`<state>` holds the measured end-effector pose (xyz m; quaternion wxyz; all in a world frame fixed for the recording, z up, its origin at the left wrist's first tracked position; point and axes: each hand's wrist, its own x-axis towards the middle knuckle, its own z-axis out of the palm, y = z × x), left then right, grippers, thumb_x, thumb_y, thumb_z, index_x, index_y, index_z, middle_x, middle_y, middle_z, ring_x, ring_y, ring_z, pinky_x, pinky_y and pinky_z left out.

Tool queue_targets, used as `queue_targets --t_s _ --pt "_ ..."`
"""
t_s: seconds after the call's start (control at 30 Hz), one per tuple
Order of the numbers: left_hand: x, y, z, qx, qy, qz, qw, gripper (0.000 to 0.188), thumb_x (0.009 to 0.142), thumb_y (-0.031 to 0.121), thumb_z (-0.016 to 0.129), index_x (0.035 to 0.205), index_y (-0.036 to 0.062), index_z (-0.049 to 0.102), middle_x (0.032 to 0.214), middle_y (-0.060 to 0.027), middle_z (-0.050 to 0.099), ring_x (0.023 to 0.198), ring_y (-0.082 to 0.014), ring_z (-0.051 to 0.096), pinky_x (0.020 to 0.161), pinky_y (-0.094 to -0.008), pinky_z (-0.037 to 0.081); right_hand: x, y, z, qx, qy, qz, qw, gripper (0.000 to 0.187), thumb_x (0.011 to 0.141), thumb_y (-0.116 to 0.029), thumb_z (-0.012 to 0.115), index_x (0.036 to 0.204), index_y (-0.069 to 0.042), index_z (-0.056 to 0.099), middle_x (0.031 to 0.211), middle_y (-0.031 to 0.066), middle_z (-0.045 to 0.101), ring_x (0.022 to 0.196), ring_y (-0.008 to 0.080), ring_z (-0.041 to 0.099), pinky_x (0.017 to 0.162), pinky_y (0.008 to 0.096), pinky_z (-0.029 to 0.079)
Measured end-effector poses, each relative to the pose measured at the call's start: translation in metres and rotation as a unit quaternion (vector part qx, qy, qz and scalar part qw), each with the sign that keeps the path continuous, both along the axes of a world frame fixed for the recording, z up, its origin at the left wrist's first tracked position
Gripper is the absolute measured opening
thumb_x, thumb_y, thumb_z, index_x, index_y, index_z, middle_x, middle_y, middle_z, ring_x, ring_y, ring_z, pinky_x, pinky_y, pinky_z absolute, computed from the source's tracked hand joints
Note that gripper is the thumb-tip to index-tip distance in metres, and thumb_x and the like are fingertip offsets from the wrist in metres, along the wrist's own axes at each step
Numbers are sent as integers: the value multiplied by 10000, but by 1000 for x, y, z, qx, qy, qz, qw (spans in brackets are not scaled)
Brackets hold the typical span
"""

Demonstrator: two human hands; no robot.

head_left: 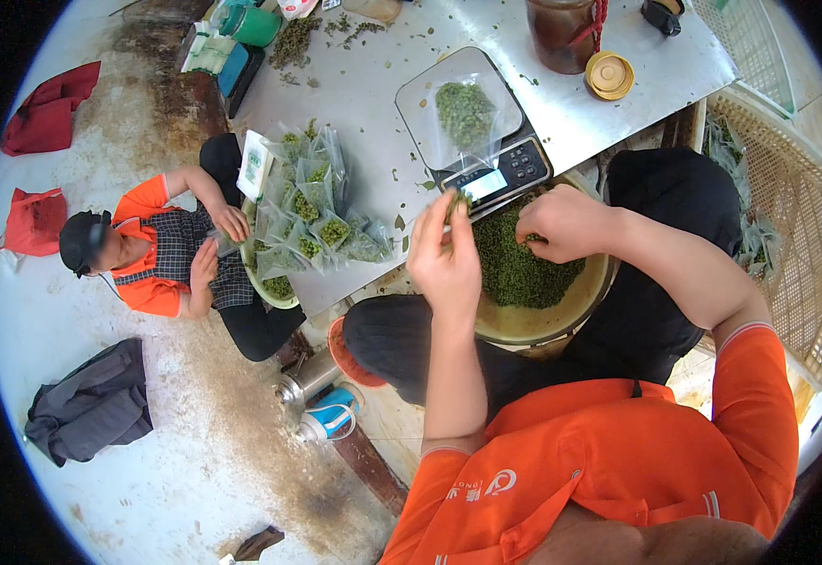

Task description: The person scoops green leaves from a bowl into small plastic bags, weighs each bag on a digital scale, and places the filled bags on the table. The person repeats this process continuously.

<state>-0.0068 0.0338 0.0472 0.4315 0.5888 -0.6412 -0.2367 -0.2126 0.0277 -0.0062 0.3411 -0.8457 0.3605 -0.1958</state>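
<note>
My left hand (444, 259) is raised beside the scale's front edge, its fingertips pinched on a small sprig of green berries (464, 200). My right hand (566, 224) hangs over a wide bowl (505, 331) between my legs, fingers closed together; what they hold is too small to make out. Loose green berries (529, 275), like fresh peppercorns, heap up in the bowl. Beyond my hands a digital scale (522, 168) stands on the metal table (373, 85). On its pan lies a clear plastic bag (465, 113) partly filled with the same berries.
Several filled clear bags (312, 202) crowd the table's left corner. Another person (175, 235) sits there, hands together over a basin. A brown jar (561, 38) and round lid (610, 75) stand at the back right. A woven basket (778, 226) is at my right; a blue flask (335, 411) at lower left.
</note>
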Motion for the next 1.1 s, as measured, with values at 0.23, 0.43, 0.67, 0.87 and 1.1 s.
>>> queue_targets --t_s 0.23,0.43,0.67,0.87,1.1 --pt "-36 -42 -17 -107 -253 52 960 320 937 140 743 1252 85 732 951 -117 686 744 -259 674 627 -357 542 5 -5 -10 7 37 -3 999 140 748 -124 694 858 -94 775 849 118 750 832 340 727 735 460 582" --pt "-15 7 -7 -44 -165 13 985 387 942 40 720 1326 17 681 972 -83 732 655 -158 603 626 -308 524 6 -2 -15 19 120 45 992 154 733 -135 706 866 -105 778 832 113 744 801 343 721 709 465 571" --pt "15 56 -14 20 -141 -28 989 339 921 77 778 1252 36 715 969 -71 734 629 -141 605 592 -297 531 11 -1 -21 5 78 29 996 160 747 -127 715 894 -99 772 807 110 734 790 344 723 702 478 564" --pt "20 61 -11 33 -121 -24 992 335 912 70 787 1236 23 715 989 -82 740 645 -143 617 624 -288 546 12 -2 -3 42 116 35 992 143 777 -108 680 912 -94 725 834 140 748 827 364 735 741 495 572" --pt "11 51 -4 52 -83 -15 995 264 935 49 760 1195 17 723 993 -86 761 775 -126 710 686 -272 586 11 -1 -11 38 78 43 995 143 808 -108 670 945 -86 702 823 149 739 823 373 730 733 495 572"
